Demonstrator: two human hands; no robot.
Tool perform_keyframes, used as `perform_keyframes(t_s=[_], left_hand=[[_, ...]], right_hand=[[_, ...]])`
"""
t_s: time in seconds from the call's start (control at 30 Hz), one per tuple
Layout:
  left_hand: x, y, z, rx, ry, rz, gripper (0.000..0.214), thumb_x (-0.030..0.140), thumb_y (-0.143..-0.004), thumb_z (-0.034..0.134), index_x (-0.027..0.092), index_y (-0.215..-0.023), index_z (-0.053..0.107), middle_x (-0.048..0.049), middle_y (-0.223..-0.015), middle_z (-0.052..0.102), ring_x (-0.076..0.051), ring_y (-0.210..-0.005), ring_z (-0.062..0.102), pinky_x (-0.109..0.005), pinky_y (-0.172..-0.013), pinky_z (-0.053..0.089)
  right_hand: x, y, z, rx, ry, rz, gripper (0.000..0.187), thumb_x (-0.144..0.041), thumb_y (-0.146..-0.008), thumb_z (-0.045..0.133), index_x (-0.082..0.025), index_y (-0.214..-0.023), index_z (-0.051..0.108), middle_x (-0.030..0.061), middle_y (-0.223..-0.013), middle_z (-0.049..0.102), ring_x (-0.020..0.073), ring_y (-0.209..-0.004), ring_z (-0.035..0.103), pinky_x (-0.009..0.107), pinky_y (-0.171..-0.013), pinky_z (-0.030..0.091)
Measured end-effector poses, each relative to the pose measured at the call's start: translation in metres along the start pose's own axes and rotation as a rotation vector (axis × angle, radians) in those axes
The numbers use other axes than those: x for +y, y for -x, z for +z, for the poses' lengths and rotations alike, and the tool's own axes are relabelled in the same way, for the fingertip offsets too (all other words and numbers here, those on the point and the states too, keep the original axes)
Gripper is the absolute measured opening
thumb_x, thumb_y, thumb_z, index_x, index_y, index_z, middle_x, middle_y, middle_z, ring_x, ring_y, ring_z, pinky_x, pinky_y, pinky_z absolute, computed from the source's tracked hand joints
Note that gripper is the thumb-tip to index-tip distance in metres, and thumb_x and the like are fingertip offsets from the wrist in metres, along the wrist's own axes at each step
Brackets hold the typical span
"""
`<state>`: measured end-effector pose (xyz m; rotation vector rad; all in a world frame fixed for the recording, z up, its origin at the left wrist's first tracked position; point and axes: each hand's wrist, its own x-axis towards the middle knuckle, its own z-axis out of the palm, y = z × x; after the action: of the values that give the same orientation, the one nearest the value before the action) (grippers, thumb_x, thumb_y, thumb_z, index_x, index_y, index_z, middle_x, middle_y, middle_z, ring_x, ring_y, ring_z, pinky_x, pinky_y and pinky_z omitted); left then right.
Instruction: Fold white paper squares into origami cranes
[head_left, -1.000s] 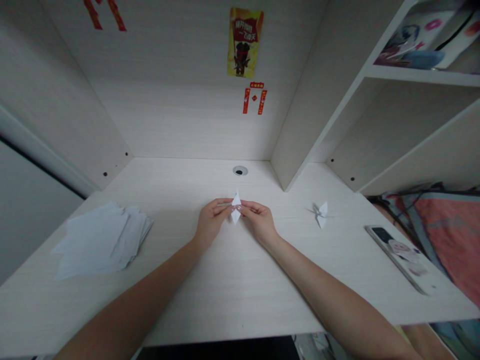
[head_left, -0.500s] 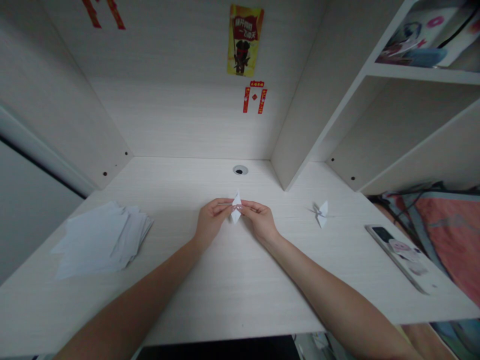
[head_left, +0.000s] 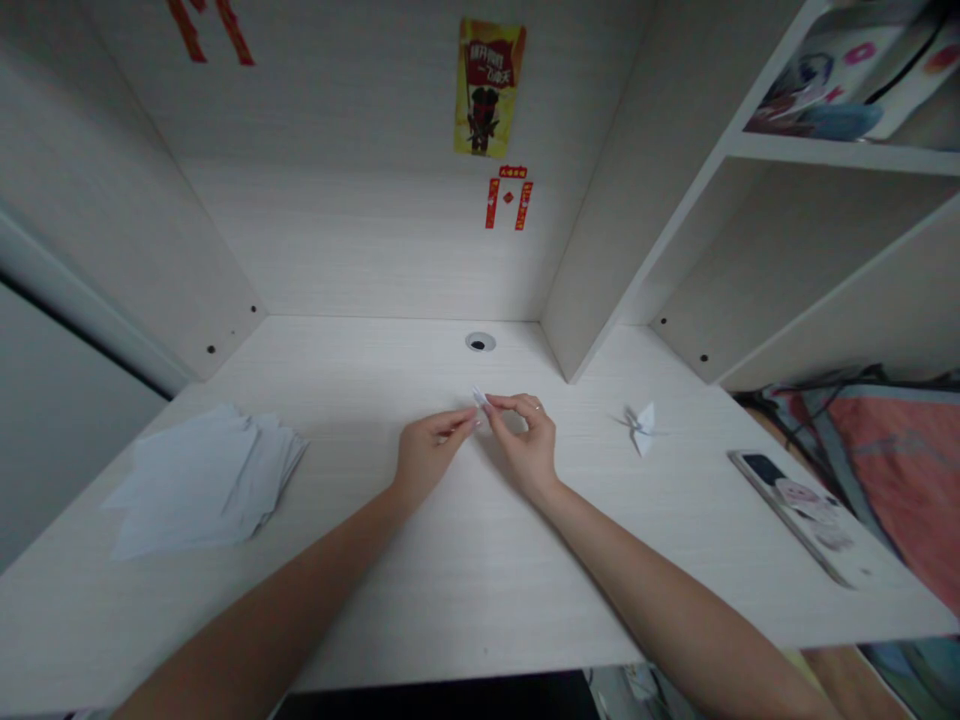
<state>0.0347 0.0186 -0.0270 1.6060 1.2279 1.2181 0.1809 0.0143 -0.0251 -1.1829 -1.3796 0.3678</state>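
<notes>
My left hand (head_left: pixel 425 452) and my right hand (head_left: pixel 526 445) meet over the middle of the pale wooden desk (head_left: pixel 465 560). Between their fingertips is a small white folded paper piece (head_left: pixel 478 397), now turned nearly edge-on so only a thin sliver shows. Both hands pinch it, fingers drawn together. A finished white paper crane (head_left: pixel 640 426) sits on the desk to the right of my right hand.
A fanned stack of white paper sheets (head_left: pixel 202 480) lies at the left. A phone (head_left: pixel 802 512) rests near the desk's right edge. A cable hole (head_left: pixel 480 342) is at the back, and a shelf partition (head_left: pixel 600 260) rises at the right.
The folded paper stood upright as a diamond between my fingers; it is now tipped flat and mostly hidden. My right hand has lifted and turned slightly.
</notes>
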Motion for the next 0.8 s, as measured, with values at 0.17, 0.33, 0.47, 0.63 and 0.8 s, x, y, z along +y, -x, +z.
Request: perform_keyframes(t_s=[0.17, 0.33, 0.47, 0.63, 0.8], left_hand=[[0.0, -0.002, 0.001, -0.08, 0.114, 0.04, 0.027, 0.033, -0.078, 0.058, 0.02, -0.099, 0.069, -0.0037, -0.102, 0.07, -0.02, -0.093, 0.063, -0.031, -0.088, 0.046], [-0.002, -0.01, -0.003, -0.028, 0.243, -0.026, 0.023, 0.032, -0.075, 0.06, 0.017, -0.09, 0.07, -0.0039, -0.088, 0.07, -0.018, -0.083, 0.061, -0.028, -0.079, 0.046], [-0.003, -0.013, -0.005, 0.0, 0.289, -0.123, 0.021, 0.034, -0.072, 0.062, 0.016, -0.08, 0.07, -0.0011, -0.072, 0.066, -0.013, -0.067, 0.056, -0.024, -0.065, 0.044], [-0.004, -0.014, -0.005, -0.016, 0.293, -0.14, 0.026, 0.035, -0.071, 0.063, 0.014, -0.085, 0.071, -0.0002, -0.069, 0.064, -0.012, -0.063, 0.053, -0.023, -0.061, 0.041], [-0.002, -0.013, -0.007, -0.003, 0.276, -0.137, 0.053, 0.034, -0.07, 0.065, 0.016, -0.119, 0.055, 0.0022, -0.064, 0.065, -0.01, -0.057, 0.054, -0.02, -0.055, 0.04]], right_hand=[[-0.004, 0.003, 0.002, -0.113, 0.01, -0.122, 0.013, -0.023, -0.078, 0.059, -0.023, -0.088, 0.067, 0.0052, -0.092, 0.063, 0.0197, -0.09, 0.057, 0.036, -0.082, 0.045], [-0.002, 0.004, 0.004, -0.253, -0.012, -0.187, 0.026, -0.018, -0.082, 0.052, -0.027, -0.103, 0.064, 0.0054, -0.099, 0.062, 0.0195, -0.096, 0.055, 0.037, -0.087, 0.043], [0.003, 0.003, 0.002, -0.325, -0.019, -0.214, 0.036, -0.011, -0.083, 0.046, -0.029, -0.109, 0.062, 0.0049, -0.098, 0.061, 0.0197, -0.096, 0.054, 0.038, -0.084, 0.044], [0.009, -0.004, -0.001, -0.346, -0.065, -0.19, 0.032, -0.012, -0.083, 0.047, -0.028, -0.104, 0.065, 0.0046, -0.095, 0.062, 0.0185, -0.094, 0.055, 0.037, -0.085, 0.044], [0.016, -0.009, -0.004, -0.356, -0.054, -0.226, 0.025, -0.019, -0.079, 0.06, -0.031, -0.1, 0.067, 0.0025, -0.095, 0.067, 0.0187, -0.093, 0.058, 0.037, -0.086, 0.045]])
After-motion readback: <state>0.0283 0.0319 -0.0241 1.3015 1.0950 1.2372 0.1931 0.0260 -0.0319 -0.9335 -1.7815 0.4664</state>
